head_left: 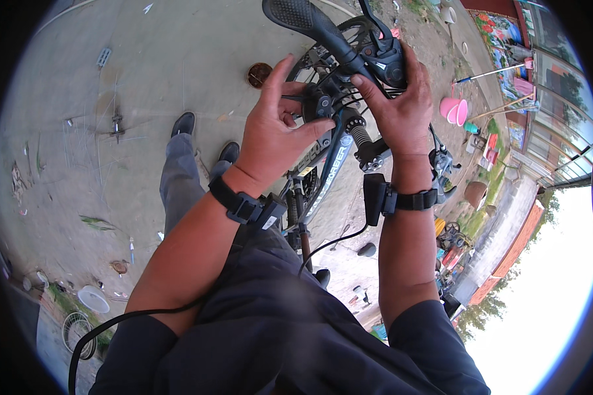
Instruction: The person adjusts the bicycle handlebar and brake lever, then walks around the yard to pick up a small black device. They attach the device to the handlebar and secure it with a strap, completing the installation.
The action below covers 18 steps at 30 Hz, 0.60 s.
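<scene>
A bicycle handlebar ends in a black rubber grip (300, 16) at the top middle, above a blue and white bicycle frame (328, 172). My left hand (273, 125) is at a rounded black gear shifter (317, 104), its thumb along the lower edge. The left index finger points up, free of the part; other fingers curl behind it, partly hidden. My right hand (405, 108) wraps round the black brake lever housing (387, 64), thumb on the near side and fingers on the far side. The handlebar stem (362, 135) shows between my wrists.
Black straps with small devices (375, 199) and cables sit on both wrists. A person's grey-trousered leg (181, 168) stands left of the bicycle. Pink buckets (452, 110) and long-handled tools are at right. A white basin (93, 299) lies at lower left on the littered concrete.
</scene>
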Available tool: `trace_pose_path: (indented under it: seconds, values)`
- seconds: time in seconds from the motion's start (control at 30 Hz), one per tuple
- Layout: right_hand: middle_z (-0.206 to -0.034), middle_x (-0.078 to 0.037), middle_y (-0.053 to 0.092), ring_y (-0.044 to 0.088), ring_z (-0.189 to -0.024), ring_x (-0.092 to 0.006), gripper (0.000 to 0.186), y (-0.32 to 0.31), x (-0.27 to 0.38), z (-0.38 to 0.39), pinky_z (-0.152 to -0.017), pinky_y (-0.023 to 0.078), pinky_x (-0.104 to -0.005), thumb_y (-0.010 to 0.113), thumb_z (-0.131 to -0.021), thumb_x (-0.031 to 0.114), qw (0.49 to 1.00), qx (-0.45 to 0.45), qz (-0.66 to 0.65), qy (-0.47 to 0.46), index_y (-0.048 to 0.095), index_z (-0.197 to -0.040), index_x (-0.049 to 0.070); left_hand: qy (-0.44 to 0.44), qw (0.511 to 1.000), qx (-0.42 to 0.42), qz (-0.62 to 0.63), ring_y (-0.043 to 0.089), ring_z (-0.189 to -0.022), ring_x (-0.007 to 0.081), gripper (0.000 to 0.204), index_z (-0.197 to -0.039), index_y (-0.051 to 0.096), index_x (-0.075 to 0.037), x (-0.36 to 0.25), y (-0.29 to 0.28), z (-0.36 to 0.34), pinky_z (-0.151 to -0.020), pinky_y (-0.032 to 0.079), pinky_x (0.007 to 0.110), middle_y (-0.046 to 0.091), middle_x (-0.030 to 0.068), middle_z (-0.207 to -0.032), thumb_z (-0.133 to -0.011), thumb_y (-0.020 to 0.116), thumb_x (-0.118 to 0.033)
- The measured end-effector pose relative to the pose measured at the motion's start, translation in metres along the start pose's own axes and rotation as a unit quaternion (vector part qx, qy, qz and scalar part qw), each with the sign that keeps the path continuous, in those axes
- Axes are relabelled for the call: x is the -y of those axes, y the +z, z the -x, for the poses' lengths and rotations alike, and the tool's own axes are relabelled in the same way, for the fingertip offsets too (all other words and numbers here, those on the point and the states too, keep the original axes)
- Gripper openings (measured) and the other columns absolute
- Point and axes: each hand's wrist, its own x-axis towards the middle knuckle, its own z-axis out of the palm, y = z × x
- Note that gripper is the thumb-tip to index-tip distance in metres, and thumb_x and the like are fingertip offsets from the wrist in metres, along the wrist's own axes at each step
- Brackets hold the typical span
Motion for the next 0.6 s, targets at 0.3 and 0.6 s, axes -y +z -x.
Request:
trace_pose_path:
  seconds: [0.3,0.6]
  values:
    - [-0.113,-0.022,0.068,0.066,-0.107,-0.0417,0.092,0.000,-0.001,-0.001,-0.097,0.052,-0.0486,0.097,-0.068,0.044,1.000,0.002,-0.011,-0.003,0.061,-0.141,0.001,-0.206,0.933,0.115,0.272,0.068,-0.109,0.0153,0.069,-0.148,0.050,0.002,0.013,-0.020,-0.010,-0.095,0.055,0.032,0.070,0.0091,-0.121,-0.092,0.086,-0.016]
    - [-0.112,-0.018,0.068,0.069,-0.105,-0.0359,0.090,-0.004,0.003,0.000,-0.093,0.055,-0.0436,0.096,-0.075,0.044,1.000,0.008,0.008,-0.011,0.058,-0.146,0.002,-0.310,0.844,0.204,0.388,0.069,-0.110,0.0166,0.052,-0.134,0.061,-0.003,0.013,-0.008,-0.002,-0.098,0.057,0.036,0.070,0.0080,-0.118,-0.096,0.081,-0.031]
